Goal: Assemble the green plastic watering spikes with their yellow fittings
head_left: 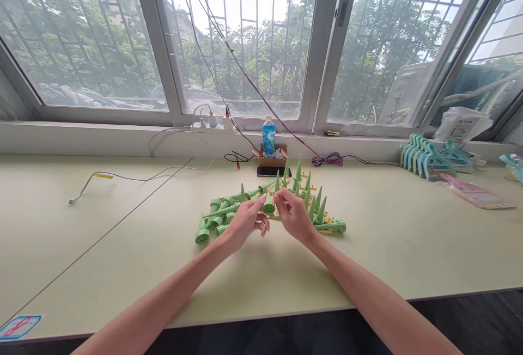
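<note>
Green cone (268, 207), pinched in the left hand (244, 223), is best held steady beside the narrowly pinched right hand (295, 216), contents unclear.

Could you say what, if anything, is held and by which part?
The left hand holds a green cone by its left side; the right hand may touch it.
</note>
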